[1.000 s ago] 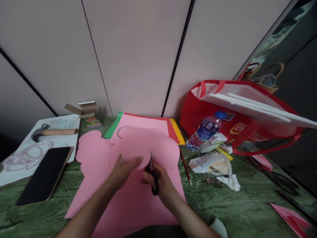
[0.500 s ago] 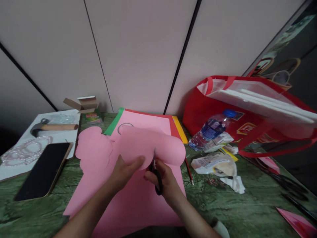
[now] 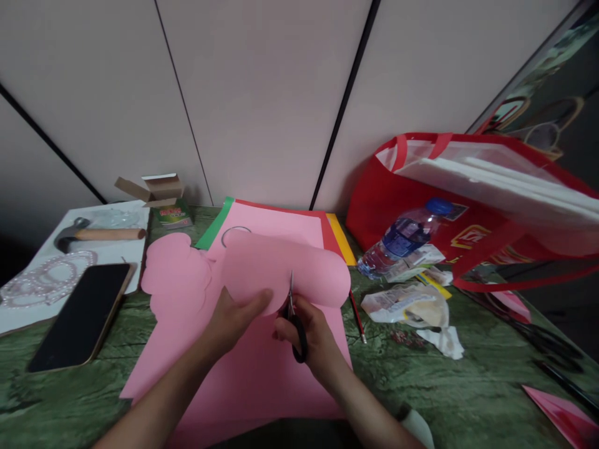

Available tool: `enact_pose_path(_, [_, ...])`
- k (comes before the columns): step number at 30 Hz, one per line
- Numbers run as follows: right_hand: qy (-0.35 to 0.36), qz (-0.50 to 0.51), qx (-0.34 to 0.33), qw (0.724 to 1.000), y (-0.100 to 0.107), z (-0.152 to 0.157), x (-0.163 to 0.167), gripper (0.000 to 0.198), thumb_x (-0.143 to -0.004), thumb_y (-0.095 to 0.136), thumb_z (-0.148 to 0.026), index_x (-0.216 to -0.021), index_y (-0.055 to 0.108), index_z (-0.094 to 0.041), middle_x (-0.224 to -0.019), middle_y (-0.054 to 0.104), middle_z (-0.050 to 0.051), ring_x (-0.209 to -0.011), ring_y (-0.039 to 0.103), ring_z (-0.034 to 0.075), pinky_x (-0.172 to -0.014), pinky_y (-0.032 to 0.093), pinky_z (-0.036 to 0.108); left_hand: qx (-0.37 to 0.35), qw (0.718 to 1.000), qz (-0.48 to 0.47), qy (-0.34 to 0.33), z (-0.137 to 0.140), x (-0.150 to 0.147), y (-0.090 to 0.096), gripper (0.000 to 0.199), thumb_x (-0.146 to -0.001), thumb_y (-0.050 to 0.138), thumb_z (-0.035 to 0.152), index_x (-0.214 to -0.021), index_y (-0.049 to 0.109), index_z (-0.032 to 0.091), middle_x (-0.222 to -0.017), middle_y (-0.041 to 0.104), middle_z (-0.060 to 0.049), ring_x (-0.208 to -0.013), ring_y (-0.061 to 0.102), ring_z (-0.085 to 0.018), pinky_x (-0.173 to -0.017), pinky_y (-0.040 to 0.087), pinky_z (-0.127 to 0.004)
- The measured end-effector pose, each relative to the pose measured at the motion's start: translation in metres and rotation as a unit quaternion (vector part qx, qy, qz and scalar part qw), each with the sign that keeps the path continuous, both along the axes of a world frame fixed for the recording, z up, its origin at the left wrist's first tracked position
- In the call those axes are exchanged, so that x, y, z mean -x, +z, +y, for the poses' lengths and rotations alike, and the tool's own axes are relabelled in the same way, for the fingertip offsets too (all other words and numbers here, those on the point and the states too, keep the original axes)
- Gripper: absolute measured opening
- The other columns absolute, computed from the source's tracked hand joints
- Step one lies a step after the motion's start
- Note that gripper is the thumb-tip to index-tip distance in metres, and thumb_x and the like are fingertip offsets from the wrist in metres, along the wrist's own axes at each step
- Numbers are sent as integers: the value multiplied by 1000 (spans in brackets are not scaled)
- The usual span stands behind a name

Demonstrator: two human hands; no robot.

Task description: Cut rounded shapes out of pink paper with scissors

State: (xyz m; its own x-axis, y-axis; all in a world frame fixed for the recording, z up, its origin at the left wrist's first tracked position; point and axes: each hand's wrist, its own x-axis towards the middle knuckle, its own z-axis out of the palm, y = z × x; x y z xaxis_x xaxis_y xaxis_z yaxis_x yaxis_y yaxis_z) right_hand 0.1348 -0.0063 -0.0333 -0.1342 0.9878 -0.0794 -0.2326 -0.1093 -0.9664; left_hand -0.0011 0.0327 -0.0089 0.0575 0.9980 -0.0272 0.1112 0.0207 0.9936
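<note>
A: Cutting is in hand: the right hand [image 3: 314, 333] has fingers closed through the black handles of the scissors [image 3: 294, 318], blades upright in the edge of the pink paper piece [image 3: 281, 271].

B: And the left hand [image 3: 231, 319]?

A: It pinches the same piece, thumb on top, lifting it above the large pink sheet [image 3: 253, 380] on the green table [image 3: 468, 399].

B: Which containers appear?

A: A red bag [image 3: 402, 199] at right, holding flat white boards [image 3: 491, 181]. A water bottle [image 3: 405, 240] leans against it; whether liquid is inside cannot be told. An open cardboard box [image 3: 156, 187] stands at far left, contents hidden.

B: Beside the box?

A: A hammer [image 3: 96, 234], beads [image 3: 44, 284] and a phone [image 3: 79, 315].
</note>
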Motion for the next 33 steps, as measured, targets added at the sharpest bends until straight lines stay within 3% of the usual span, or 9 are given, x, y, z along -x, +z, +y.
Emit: enact_pose_path(33, [-1,5,5,1000,-2,0,-1,27,-68,66,-38,-68,50,-17,-46,45,-9,-41,45,6,-44,43,20,17,999,-39,-34,1,4,3,20,-70,63,26,-86,63,15,-80,68,-3,-76,63,-17,-65,50,-25])
